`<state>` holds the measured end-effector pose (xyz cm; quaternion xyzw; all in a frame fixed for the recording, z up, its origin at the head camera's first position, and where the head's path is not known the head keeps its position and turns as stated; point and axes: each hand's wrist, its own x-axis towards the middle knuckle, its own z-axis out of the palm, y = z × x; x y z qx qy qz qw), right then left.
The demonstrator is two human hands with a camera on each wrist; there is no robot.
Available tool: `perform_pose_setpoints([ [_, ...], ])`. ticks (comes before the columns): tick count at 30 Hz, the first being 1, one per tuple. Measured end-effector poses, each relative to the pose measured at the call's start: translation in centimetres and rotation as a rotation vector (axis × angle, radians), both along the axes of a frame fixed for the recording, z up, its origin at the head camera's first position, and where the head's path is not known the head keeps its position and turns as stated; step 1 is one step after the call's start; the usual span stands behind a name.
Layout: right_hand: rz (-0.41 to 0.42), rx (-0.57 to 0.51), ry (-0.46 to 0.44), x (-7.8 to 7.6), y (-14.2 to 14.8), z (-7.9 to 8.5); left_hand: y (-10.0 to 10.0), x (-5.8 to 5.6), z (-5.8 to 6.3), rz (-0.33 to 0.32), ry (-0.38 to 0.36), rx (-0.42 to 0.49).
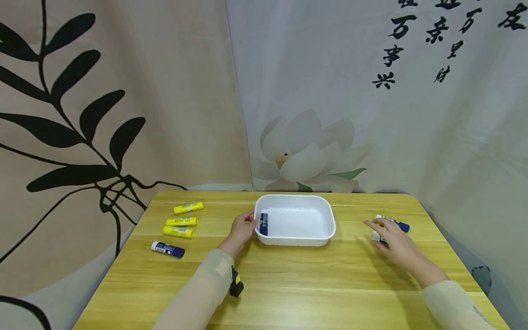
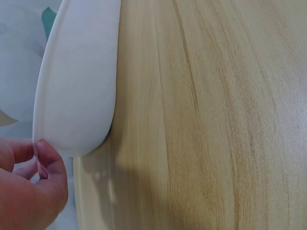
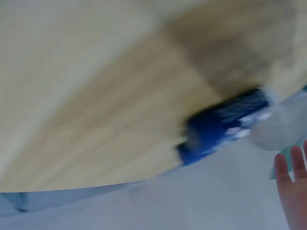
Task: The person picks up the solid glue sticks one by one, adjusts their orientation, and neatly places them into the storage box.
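Note:
My left hand pinches the left rim of a white plastic basin; in the left wrist view, the thumb and a finger grip that edge. Inside the basin, a dark blue glue stick lies against the left wall. Over at the right, my right hand hovers with fingers spread above a blue-and-white glue stick. A second white-ended stick is mostly hidden beneath that hand. The right wrist view is blurred, with the fingers extended beside blue glue sticks.
On the left of the wooden table lie three yellow glue sticks and a blue-and-white one. A black device is worn on the left wrist. A printed curtain hangs behind the table.

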<state>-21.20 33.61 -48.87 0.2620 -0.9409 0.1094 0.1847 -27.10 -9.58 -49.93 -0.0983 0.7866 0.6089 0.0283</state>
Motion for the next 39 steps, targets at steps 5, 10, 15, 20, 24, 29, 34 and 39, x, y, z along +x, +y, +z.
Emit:
perform_pose_setpoints([
  [5, -0.029, 0.01, -0.05, 1.0, 2.7, -1.5, -0.2, 0.2, -0.1, 0.007, -0.002, -0.016],
  [10, -0.069, 0.041, -0.098, 1.2, 4.0, -2.2, -0.2, 0.2, -0.1, 0.006, -0.007, -0.01],
  [15, -0.048, 0.065, -0.069, 1.1, 4.2, -2.4, -0.3, 0.1, -0.2, 0.012, -0.015, -0.004],
  [20, -0.044, 0.089, -0.087, 1.0, 4.2, -2.3, -0.2, 0.1, -0.2, 0.001, -0.009, 0.001],
  [24, -0.032, 0.106, -0.11, 1.1, 4.1, -2.2, -0.2, 0.1, -0.2, -0.002, -0.007, 0.002],
  [29, 0.01, 0.134, -0.09, 0.9, 4.1, -2.1, -0.2, 0.1, 0.1, -0.005, -0.011, -0.002],
  [34, 0.002, 0.156, -0.143, 1.1, 4.5, -2.2, 0.0, 0.2, 0.5, -0.008, -0.019, 0.003],
  [39, -0.004, 0.178, -0.176, 1.3, 4.7, -2.3, 0.0, 0.2, 0.5, -0.007, -0.019, 0.007],
])
